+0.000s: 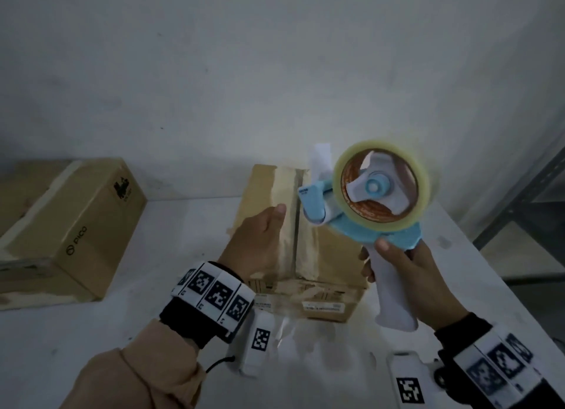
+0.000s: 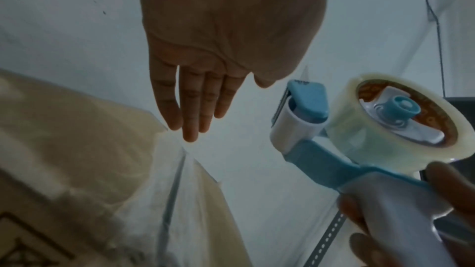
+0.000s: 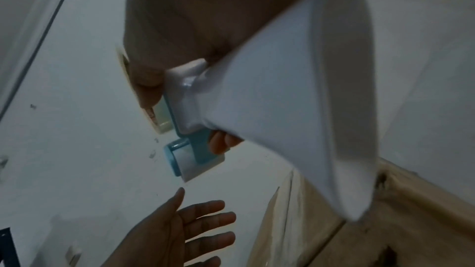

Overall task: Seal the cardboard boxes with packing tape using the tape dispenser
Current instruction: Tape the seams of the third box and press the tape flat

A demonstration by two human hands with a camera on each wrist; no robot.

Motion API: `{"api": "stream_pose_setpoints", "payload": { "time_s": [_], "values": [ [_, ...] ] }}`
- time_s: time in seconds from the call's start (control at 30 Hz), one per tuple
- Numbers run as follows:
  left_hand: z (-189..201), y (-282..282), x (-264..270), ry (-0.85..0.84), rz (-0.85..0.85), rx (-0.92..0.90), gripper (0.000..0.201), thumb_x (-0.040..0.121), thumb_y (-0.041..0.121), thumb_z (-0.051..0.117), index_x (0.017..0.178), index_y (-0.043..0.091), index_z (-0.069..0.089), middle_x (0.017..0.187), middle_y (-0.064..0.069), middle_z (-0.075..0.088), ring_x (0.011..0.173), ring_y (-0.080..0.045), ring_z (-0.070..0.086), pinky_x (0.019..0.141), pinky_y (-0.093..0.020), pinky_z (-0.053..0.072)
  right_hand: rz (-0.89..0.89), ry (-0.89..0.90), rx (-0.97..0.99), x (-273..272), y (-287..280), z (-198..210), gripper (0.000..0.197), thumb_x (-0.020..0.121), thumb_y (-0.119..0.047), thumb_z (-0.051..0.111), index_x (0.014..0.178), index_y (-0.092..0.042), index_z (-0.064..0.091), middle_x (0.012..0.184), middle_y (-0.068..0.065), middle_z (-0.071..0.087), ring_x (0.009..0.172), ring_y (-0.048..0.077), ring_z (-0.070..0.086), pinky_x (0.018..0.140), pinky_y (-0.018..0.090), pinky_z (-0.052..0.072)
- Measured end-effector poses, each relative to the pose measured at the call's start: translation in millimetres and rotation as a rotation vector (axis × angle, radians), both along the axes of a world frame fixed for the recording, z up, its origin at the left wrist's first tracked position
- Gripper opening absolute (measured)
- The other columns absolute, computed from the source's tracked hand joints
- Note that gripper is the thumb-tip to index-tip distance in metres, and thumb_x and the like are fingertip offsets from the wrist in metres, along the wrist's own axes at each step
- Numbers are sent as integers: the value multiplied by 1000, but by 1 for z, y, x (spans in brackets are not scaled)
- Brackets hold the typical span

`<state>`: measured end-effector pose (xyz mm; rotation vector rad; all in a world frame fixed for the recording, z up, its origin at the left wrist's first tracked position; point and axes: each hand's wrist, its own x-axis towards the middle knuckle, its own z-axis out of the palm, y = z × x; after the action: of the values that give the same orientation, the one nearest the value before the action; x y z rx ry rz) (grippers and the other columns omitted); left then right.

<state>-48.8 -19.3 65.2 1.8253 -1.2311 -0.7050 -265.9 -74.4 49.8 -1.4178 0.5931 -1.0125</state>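
Above the middle cardboard box (image 1: 293,225) on the white surface (image 1: 91,347), the right hand (image 1: 409,274) was curled round the white handle of the tape dispenser (image 1: 367,200), which hung in the air, clear of the lid. The left hand (image 1: 260,240) hovered flat, fingers (image 2: 190,109) straight, holding nothing. The centre seam appeared already taped. The loose tape end looked likely to fold back on itself before touching cardboard; with the box unsteadied, a pull could drag it sideways. A second box (image 1: 70,225) sat well apart on the left.
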Motion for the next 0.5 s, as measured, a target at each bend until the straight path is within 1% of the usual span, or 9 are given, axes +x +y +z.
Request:
{"api": "stream_pose_setpoints", "payload": {
  "time_s": [0.1,0.17,0.27,0.3,0.33,0.37,0.4,0.47,0.5],
  "values": [
    [2,-6,0,279,36,38,45,95,49,24,86,19,57,94,-7,66,73,-17,62,67,-30,46,72,-20,13,9,-3,-2,68,60,-44,77,104,4,56,83,10,71,57,19,61,51,28,51],
    [5,-7,-1,456,-14,90,50,96,48,20,83,20,60,81,-2,67,61,-11,63,56,-23,47,95,-36,31,13,-6,-5,52,63,-31,67,100,5,58,83,13,71,55,22,60,50,28,51],
    [7,-4,3,643,-71,103,42,99,35,29,87,16,64,70,2,71,57,-9,66,50,-19,50,113,-39,48,20,-9,-9,41,62,-26,64,87,6,61,84,30,64,52,25,59,50,28,50],
    [5,-2,6,694,-81,107,37,98,31,32,87,15,64,69,3,72,58,-8,67,50,-18,50,121,-40,46,22,-9,-10,37,61,-26,66,85,1,64,81,31,63,52,25,59,50,29,50],
    [5,-2,9,748,-85,109,35,97,29,34,87,15,65,68,2,72,58,-8,68,50,-18,51,135,-42,47,24,-10,-10,35,59,-28,70,84,-4,67,77,27,64,53,25,60,51,29,51],
    [4,-2,12,799,-81,112,33,96,27,36,86,14,65,67,2,72,58,-7,68,49,-17,51,155,-44,59,25,-11,-9,37,54,-33,77,82,-8,70,73,20,67,55,24,62,52,28,52],
    [5,-2,15,842,-74,116,32,96,26,37,85,13,65,65,2,71,56,-6,67,48,-17,51,176,-41,73,27,-13,-8,46,49,-41,83,81,-10,71,72,13,69,59,24,63,54,28,54],
    [6,-4,20,909,-46,125,28,95,22,40,85,11,64,61,2,70,53,-4,66,45,-16,51,211,20,86,29,-17,-5,69,43,-52,84,89,-3,66,77,8,71,67,24,66,59,29,55],
    [6,-4,22,940,-32,128,26,95,19,41,85,11,64,60,2,70,52,-4,65,44,-15,51,219,55,94,31,-19,-4,74,42,-48,85,94,-1,62,78,7,71,68,23,66,60,28,55]
  ]
}}
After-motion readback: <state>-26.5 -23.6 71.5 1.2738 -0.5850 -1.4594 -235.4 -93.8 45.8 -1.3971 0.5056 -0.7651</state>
